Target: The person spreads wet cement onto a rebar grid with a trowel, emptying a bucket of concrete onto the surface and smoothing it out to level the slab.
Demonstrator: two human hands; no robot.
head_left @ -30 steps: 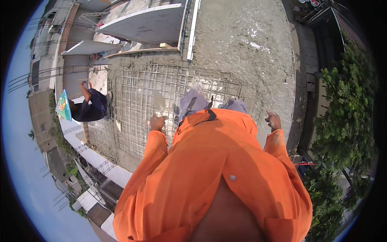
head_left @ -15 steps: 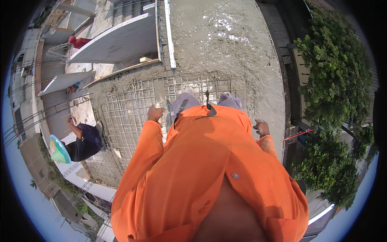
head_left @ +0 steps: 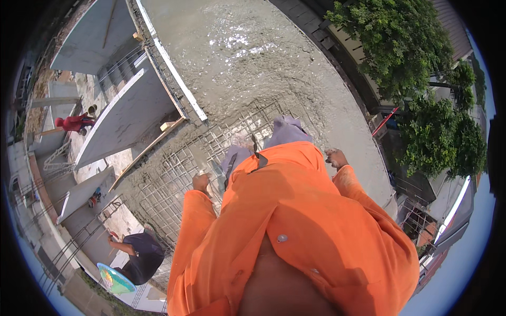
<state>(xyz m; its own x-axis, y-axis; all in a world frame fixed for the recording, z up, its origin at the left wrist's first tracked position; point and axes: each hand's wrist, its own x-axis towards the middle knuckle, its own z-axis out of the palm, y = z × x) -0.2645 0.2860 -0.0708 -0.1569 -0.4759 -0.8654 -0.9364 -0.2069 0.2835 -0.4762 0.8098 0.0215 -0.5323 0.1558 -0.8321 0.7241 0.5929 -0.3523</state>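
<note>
My left hand [head_left: 201, 183] hangs beside my left thigh over the rebar mesh [head_left: 176, 171], its fingers loosely bent and apart, with nothing I can make out in them. A pale flat strip [head_left: 200, 157] lies on the mesh close by; whether the hand touches it is unclear. On the other side, my right hand [head_left: 336, 158] is held out over wet grey concrete [head_left: 311, 97], fingers half curled and spread, holding nothing. Both arms are in orange sleeves. My right leg [head_left: 286, 130] is ahead of my left leg [head_left: 235, 158]; the feet are hidden or too blurred to tell.
A co-worker in a conical hat [head_left: 117, 279] bends at the lower left; a person in red [head_left: 76, 122] is farther off. A white straight edge [head_left: 174, 63] and a wooden board [head_left: 145, 154] border the concrete on the left. A leafy tree [head_left: 390, 47] stands beyond the right edge.
The surroundings have turned counterclockwise in the picture, so the co-worker sits lower and the tree higher. My right leg has come forward. Both hands stay at my sides.
</note>
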